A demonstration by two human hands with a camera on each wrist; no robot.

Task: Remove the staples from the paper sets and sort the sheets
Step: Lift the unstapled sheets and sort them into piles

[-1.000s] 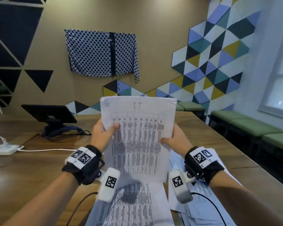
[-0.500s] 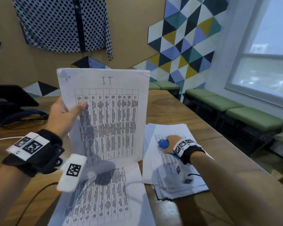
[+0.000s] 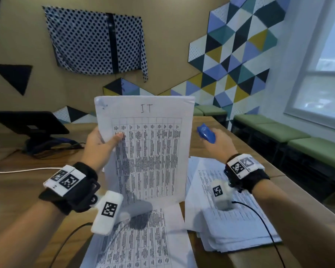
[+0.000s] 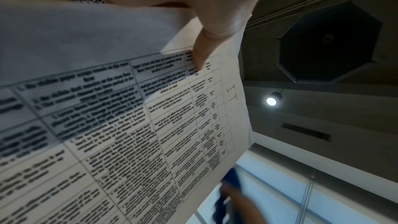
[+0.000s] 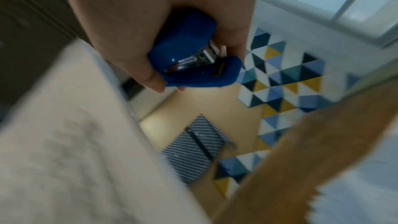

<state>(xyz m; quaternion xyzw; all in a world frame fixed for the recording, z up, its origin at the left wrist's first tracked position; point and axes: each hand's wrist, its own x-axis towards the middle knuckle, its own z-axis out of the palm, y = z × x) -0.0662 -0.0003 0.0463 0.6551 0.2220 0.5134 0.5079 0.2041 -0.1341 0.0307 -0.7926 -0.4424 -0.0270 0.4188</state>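
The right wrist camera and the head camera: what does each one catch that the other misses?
Only the right wrist view shows the metal parts inside the blue plastic staple remover.

Only the head view shows the left hand holding the upright printed paper set marked "IT", the pile of sheets on the wooden table, and the black tablet stand.

Both show the right hand gripping the remover, and the polka-dot cloth.

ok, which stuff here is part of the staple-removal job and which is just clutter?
In play:
- paper set marked IT, held in left hand
- blue staple remover, in right hand
- sheet pile
- printed sheets on the table

Clutter:
- tablet stand
- white cable
- dotted cloth
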